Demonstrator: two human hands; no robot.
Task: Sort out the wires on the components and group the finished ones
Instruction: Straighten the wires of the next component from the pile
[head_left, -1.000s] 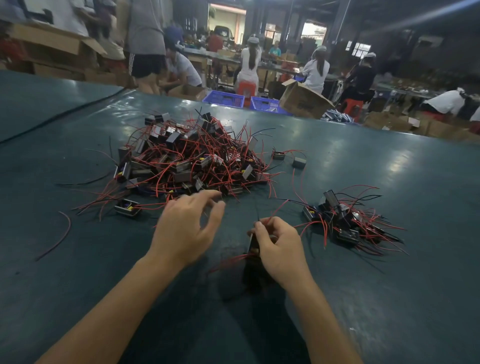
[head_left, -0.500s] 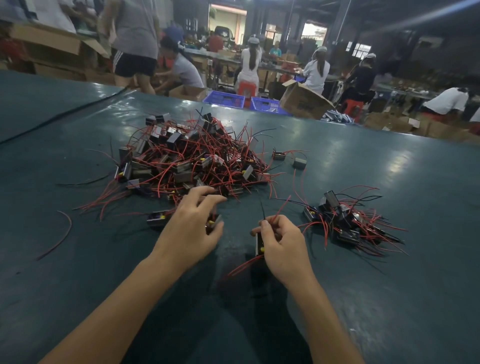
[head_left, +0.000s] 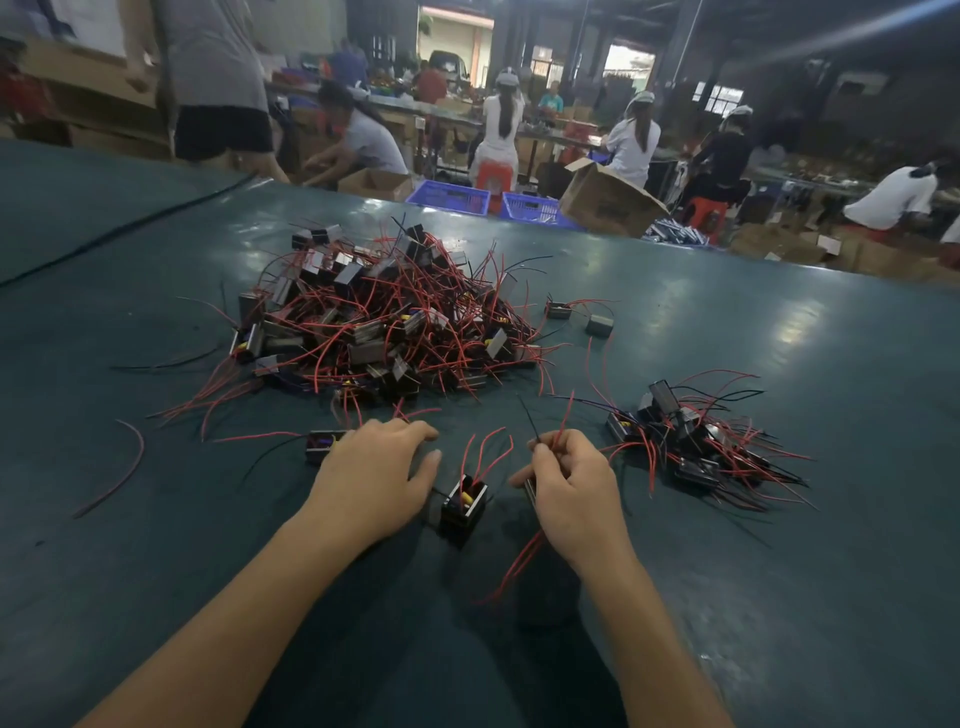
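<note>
The left hand (head_left: 374, 478) has drawn back from the large pile of wired components (head_left: 384, 322) at 12 o'clock. A black component (head_left: 464, 506) with upright red wires now stands between the hands. The left hand lies palm down on the green counter (head_left: 156, 571), fingers loosely spread, gripping nothing. The right hand (head_left: 571, 483) curls round a second component (head_left: 529, 489), pinching its wires (head_left: 563, 421). The finished group (head_left: 691, 447) lies at 3 o'clock.
</note>
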